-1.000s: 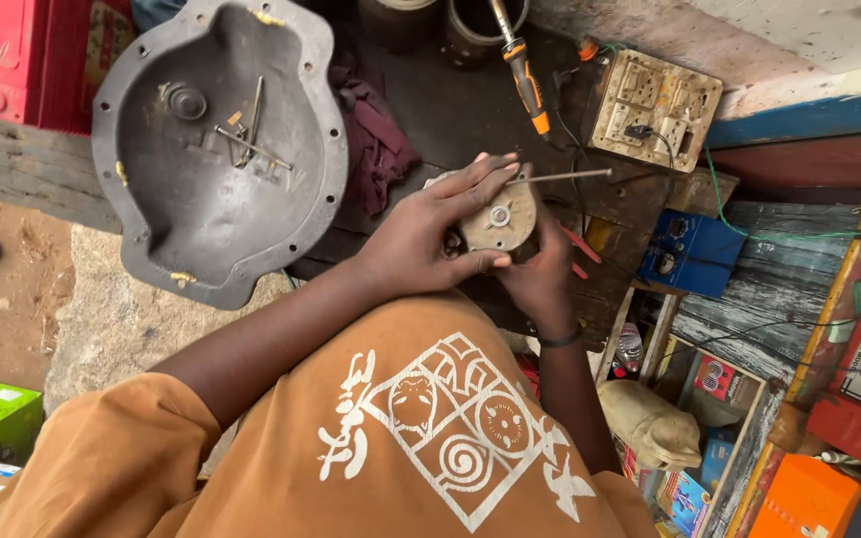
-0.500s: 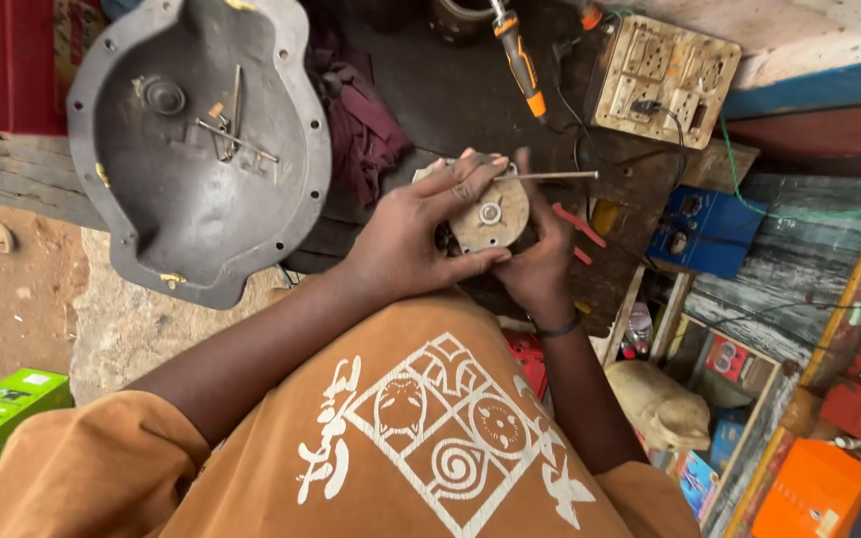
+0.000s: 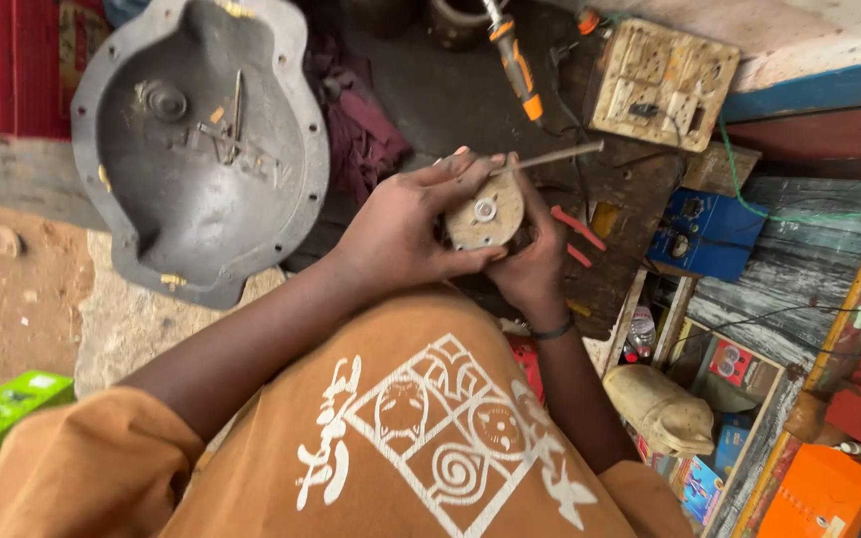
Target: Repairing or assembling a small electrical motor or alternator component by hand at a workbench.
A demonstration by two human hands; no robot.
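1. The round tan motor part (image 3: 487,210) sits clasped between the left hand (image 3: 406,234) and the right hand (image 3: 530,261), held in the air over the dark worktop (image 3: 440,100); a loosened grip would likely drop it among the clutter below
2. A thin metal rod (image 3: 550,157) sticks out from the part's top edge, pinched by the fingertips; pushed at an angle, it could slip off and jab a finger
3. The grey metal cover (image 3: 196,149) lying left of the part holds loose screws (image 3: 226,125); a nudging elbow might scatter them
4. The orange-handled screwdriver (image 3: 512,60) above the part could roll off unnoticed
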